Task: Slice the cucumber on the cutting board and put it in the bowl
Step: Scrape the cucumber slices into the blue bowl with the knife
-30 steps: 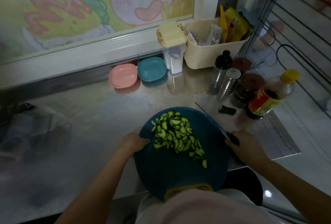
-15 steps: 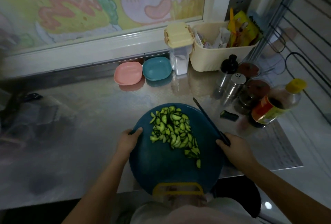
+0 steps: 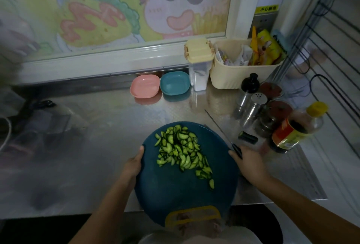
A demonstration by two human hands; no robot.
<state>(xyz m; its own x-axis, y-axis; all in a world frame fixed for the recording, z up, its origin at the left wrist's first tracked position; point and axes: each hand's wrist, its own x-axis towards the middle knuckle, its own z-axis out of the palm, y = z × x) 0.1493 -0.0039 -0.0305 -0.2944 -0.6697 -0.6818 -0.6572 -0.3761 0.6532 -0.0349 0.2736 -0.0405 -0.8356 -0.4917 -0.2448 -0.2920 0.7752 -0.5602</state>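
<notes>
A round dark-teal cutting board [image 3: 175, 195] with a yellow handle lies at the counter's front edge, overhanging toward me. A heap of cucumber slices [image 3: 181, 150] covers its far half. My left hand [image 3: 134, 163] grips the board's left rim. My right hand [image 3: 247, 161] holds a black-handled knife [image 3: 220, 128] at the board's right rim, blade pointing away to the upper left. A pink bowl [image 3: 145, 86] and a teal bowl [image 3: 175, 83] stand side by side at the back of the counter. A cucumber end [image 3: 247, 137] lies right of the board.
Back right hold a lidded canister [image 3: 198, 64], a cream basket [image 3: 241, 74] of packets, shakers [image 3: 251, 111], jars and a sauce bottle [image 3: 292, 130]. A wire rack [image 3: 331, 48] rises at the right. A pale rim [image 3: 194, 238] shows below the board's handle.
The view has shifted so the board sits farther out on the counter. My left hand now wraps the left rim more, and the knife has swung from lying flat to pointing away.
</notes>
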